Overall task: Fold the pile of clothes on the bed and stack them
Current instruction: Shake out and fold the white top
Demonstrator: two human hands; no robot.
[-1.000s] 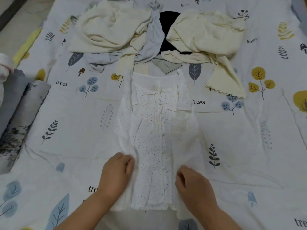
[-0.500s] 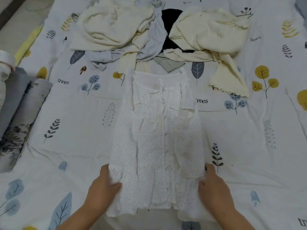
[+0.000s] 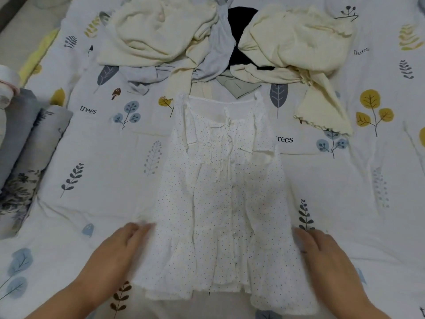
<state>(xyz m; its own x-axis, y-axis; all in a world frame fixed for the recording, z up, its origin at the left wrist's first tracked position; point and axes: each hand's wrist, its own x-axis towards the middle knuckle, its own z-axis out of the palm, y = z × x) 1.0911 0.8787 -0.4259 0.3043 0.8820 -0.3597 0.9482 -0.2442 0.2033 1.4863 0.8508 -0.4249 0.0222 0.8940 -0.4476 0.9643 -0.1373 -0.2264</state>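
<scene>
1. Where the bed sheet (image 3: 92,215) fills nearly the whole view, it is white and printed with grey, blue and yellow leaves and the word "trees", and everything else lies on it.
2. At the far middle of the sheet sits the pile of clothes (image 3: 220,42), unfolded: a cream garment (image 3: 156,35) on the left, a second cream garment (image 3: 294,40) on the right with one scalloped end trailing nearer, a pale grey piece (image 3: 218,49) between them, and a black piece (image 3: 241,31) showing behind.
3. Spread flat in the middle, just nearer than the pile, is a white dotted blouse (image 3: 220,192), its neckline at the far end and its ruffled hem at the near end; a row of buttons runs down its centre.
4. Along the left edge lie rolled or folded fabrics (image 3: 25,146) in grey and a dark floral print, well apart from the blouse.
5. On the near left, the left hand (image 3: 115,256) lies with straight fingers flat at the blouse's left side, near the hem, gripping nothing.
6. On the near right, the right hand (image 3: 326,256) lies the same way, fingers extended and resting on the blouse's right edge, holding nothing.
</scene>
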